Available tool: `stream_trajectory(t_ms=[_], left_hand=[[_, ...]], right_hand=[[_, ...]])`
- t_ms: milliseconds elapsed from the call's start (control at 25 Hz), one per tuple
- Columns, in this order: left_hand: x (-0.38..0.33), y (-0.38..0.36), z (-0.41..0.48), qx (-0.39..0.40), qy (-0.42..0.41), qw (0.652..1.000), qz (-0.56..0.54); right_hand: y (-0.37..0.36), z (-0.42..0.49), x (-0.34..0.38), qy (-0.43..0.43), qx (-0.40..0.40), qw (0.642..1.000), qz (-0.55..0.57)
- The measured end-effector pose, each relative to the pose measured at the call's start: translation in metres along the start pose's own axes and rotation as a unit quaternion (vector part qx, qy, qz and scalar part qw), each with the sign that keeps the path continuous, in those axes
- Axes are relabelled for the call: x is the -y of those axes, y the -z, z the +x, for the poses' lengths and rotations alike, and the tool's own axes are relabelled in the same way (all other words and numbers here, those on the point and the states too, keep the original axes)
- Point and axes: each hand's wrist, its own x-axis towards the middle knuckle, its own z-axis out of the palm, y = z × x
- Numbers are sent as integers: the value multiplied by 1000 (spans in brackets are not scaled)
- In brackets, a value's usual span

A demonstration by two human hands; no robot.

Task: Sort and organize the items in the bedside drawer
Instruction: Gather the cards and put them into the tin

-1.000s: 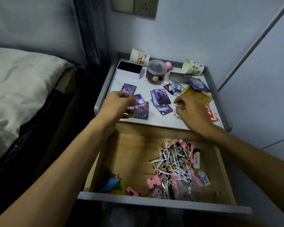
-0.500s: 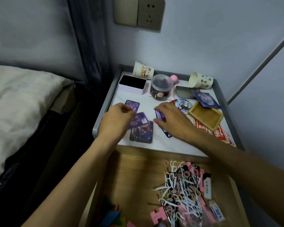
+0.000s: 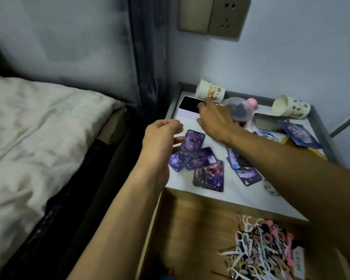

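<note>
Right hand (image 3: 214, 122) now at white box (image 3: 188, 113)

Rumpled cream bedsheet (image 3: 38, 128) at left, dark curtain (image 3: 150, 67), beige wall socket (image 3: 228, 16) above

Pale grey wall (image 3: 291, 57) spans the upper frame. Beige switch-and-socket plate (image 3: 213, 16) at top centre. Bed (image 3: 38, 138) with cream sheet at left. Lighting dim.

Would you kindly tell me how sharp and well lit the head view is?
Head view: dim, bluish light throughout; the left hand is smeared by motion blur; the right hand is slightly soft; the purple cards are fairly crisp.
</note>
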Motion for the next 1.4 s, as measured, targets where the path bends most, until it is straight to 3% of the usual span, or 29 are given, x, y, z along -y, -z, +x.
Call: stream_trajectory(t_ms=[200, 360, 480, 560, 720, 880, 960, 1040, 1120, 1240, 1400], left_hand=[[-10, 15, 6, -21, -17, 999, -28], [-15, 20, 2, -67, -10, 997, -46], [-12, 28, 2, -79, -8, 996, -29], [-8, 32, -3, -39, 21, 998, -42], [1, 36, -16, 21, 27, 990, -135], [-4, 48, -19, -42, 11, 972, -233], [-9, 57, -16, -97, 12, 957, -272], [-14, 66, -16, -126, 11, 950, -287], [-19, 73, -18, -128, 12, 947, -294], [-19, 74, -19, -137, 16, 946, -293], [-18, 75, -18, -130, 24, 951, -279]], right_hand=[[-11, 4, 3, -25, -36, 999, -31], [23, -28, 12, 26, -112, 993, -8], [55, -71, 20, 88, -114, 983, 115], [71, -93, 31, 96, -82, 971, 201], [83, -109, 61, 106, -91, 950, 279], [84, -99, 73, 185, -121, 918, 328], [75, -80, 60, 149, -131, 909, 366], [57, -59, 42, 98, -55, 957, 267], [37, -46, 32, 103, 97, 985, 96], [25, -35, 32, 127, 193, 973, 31], [20, -26, 31, 135, 215, 967, 6]])
